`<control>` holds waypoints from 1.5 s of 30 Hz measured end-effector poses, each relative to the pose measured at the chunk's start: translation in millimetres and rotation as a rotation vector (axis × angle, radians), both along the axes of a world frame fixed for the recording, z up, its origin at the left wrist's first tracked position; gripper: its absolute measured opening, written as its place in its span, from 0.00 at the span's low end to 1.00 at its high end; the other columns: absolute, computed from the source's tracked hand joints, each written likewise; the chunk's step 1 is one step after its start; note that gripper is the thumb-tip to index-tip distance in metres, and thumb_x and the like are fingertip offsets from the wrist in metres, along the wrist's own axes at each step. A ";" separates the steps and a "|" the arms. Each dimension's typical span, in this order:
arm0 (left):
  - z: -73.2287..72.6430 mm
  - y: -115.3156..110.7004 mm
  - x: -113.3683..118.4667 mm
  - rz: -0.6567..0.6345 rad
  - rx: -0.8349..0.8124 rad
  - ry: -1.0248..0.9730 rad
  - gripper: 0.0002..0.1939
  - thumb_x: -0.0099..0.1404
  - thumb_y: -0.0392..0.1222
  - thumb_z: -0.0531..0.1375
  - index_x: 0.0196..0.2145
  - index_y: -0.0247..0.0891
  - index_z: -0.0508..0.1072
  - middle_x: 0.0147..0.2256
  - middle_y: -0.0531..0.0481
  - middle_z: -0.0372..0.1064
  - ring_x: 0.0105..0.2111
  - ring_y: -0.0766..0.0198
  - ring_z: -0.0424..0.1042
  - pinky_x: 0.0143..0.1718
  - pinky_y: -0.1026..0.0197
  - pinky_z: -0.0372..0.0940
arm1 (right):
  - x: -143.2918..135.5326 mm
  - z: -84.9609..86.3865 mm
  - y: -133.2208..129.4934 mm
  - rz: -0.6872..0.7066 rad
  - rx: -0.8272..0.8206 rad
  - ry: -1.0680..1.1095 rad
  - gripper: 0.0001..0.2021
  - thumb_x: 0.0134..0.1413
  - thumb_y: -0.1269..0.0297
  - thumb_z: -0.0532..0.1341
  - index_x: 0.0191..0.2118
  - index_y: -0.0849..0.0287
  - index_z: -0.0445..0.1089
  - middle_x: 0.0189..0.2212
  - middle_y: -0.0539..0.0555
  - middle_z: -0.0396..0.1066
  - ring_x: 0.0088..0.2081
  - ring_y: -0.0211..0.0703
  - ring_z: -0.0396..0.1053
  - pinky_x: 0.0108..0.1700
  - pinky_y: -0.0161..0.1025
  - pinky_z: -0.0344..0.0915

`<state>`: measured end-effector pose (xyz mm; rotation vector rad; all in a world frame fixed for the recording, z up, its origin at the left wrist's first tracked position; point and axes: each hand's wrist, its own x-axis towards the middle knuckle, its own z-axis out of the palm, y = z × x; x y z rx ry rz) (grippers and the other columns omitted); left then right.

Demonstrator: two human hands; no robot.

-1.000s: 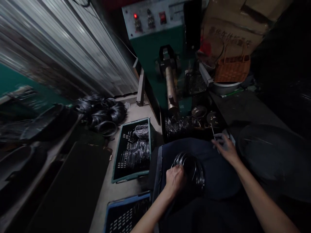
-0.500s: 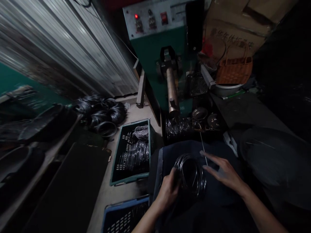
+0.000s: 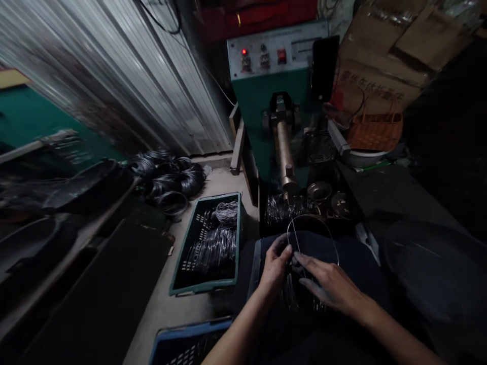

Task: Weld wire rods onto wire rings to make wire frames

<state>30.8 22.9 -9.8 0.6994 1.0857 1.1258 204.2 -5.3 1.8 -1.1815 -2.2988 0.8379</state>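
Note:
My left hand (image 3: 277, 261) is closed, its thumb and fingers pinching a thin metal wire ring (image 3: 312, 215) that stands up above my lap. My right hand (image 3: 331, 283) is close beside it on the right, fingertips and thumb against a straight-looking length of wire (image 3: 297, 238) that crosses the ring. The exact grip of those fingers is hard to make out in the dim light. Below both hands, a coil bundle of wire rings (image 3: 291, 296) lies on the dark blue cloth (image 3: 353, 253) over my lap, partly hidden by the hands.
Ahead is a green machine (image 3: 251, 101) with a metal arm (image 3: 284, 152) reaching towards me. At left, a green crate (image 3: 205, 290) holds several wire coils, with a blue crate (image 3: 182, 332) nearer. Black wire coils (image 3: 167, 175) lie by the wall; a wicker basket (image 3: 375, 133) sits right.
My left hand has moved up from the coil bundle to the upright ring. My right hand has moved left and down, close to it. The view has shifted slightly.

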 end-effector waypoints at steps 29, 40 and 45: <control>14.2 24.3 -1.5 -0.031 0.018 -0.074 0.32 0.54 0.51 0.67 0.54 0.37 0.66 0.27 0.52 0.66 0.21 0.69 0.67 0.23 0.66 0.67 | 6.8 34.2 39.0 0.099 0.048 -0.049 0.29 0.52 0.74 0.62 0.61 0.54 0.61 0.54 0.53 0.68 0.52 0.46 0.69 0.53 0.40 0.68; 19.7 28.3 -0.3 -0.039 0.021 -0.132 0.32 0.56 0.50 0.65 0.56 0.37 0.63 0.26 0.52 0.66 0.20 0.68 0.66 0.20 0.63 0.67 | 9.5 31.9 44.3 0.113 0.028 -0.038 0.30 0.52 0.75 0.62 0.61 0.54 0.59 0.56 0.53 0.66 0.53 0.45 0.68 0.55 0.41 0.66; 19.0 30.9 0.3 0.027 0.051 -0.092 0.28 0.54 0.47 0.66 0.51 0.37 0.69 0.31 0.50 0.69 0.23 0.70 0.66 0.25 0.67 0.65 | 6.9 38.1 47.7 0.108 0.012 -0.026 0.29 0.53 0.73 0.62 0.61 0.54 0.60 0.56 0.53 0.66 0.53 0.45 0.67 0.55 0.39 0.66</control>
